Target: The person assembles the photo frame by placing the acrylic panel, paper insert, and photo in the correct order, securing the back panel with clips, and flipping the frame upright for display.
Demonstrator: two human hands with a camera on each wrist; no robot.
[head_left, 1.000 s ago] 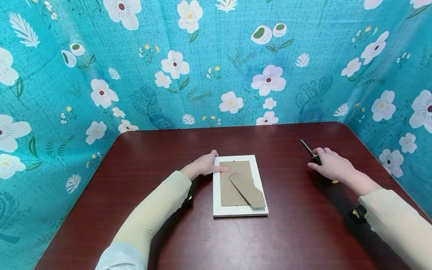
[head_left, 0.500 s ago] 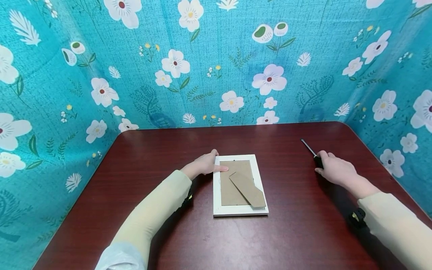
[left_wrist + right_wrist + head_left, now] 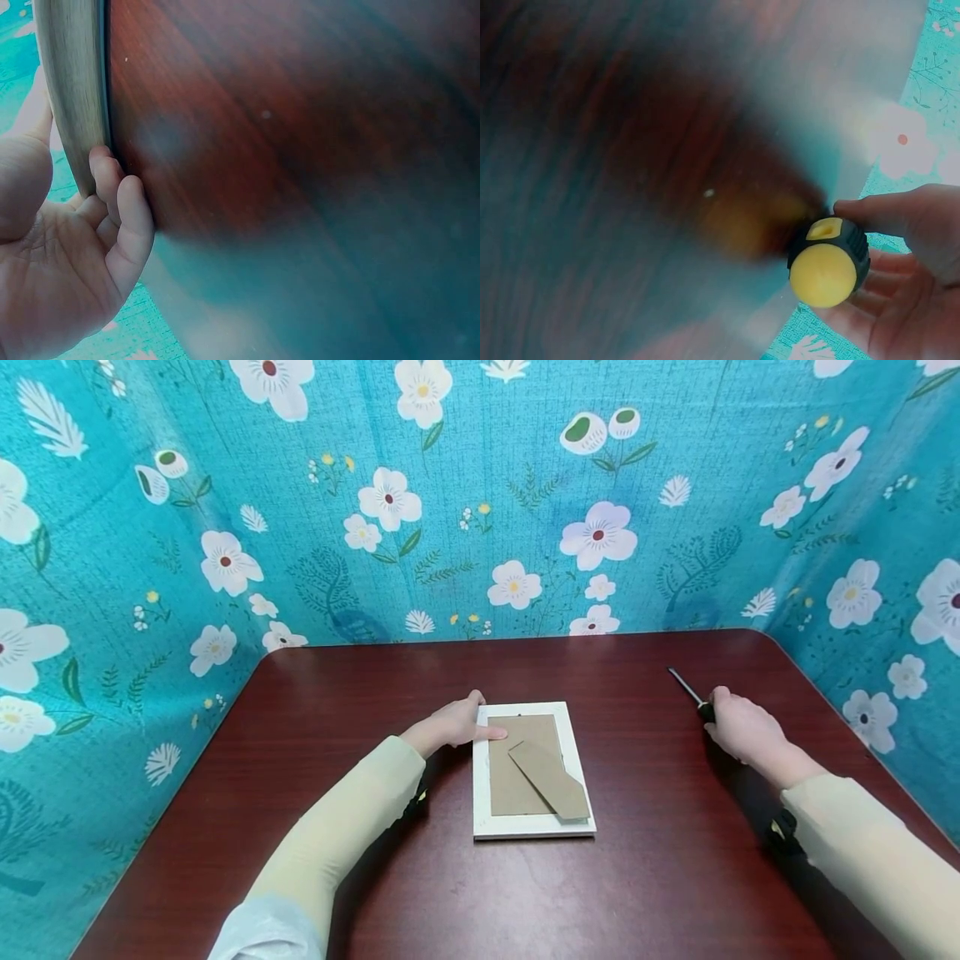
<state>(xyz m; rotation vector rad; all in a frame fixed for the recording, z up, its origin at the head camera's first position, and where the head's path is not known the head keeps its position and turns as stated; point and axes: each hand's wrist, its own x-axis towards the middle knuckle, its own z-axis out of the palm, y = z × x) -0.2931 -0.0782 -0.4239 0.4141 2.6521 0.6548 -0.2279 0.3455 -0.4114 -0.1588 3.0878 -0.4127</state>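
Observation:
A white picture frame (image 3: 482, 789) lies back side up at the middle of the table, its brown backing board and slanted stand leg (image 3: 557, 783) showing. My left hand (image 3: 456, 723) grips its left edge near the far corner, thumb on the back. In the left wrist view the frame's edge (image 3: 71, 82) runs between thumb and curled fingers. Over to the right, my right hand (image 3: 746, 724) holds a screwdriver (image 3: 684, 683), its metal shaft pointing away and to the left. The yellow and black handle end (image 3: 823, 274) shows in the right wrist view, between thumb and fingers.
The dark red-brown table (image 3: 360, 693) has rounded far corners. A blue floral cloth (image 3: 465, 552) hangs behind it and along both sides. Each wrist bears a small black device, such as the right wrist camera (image 3: 785, 831).
My right hand has shifted a little to the right around the screwdriver, and the yellow handle end is now mostly hidden behind it. My left hand and the picture frame have stayed put.

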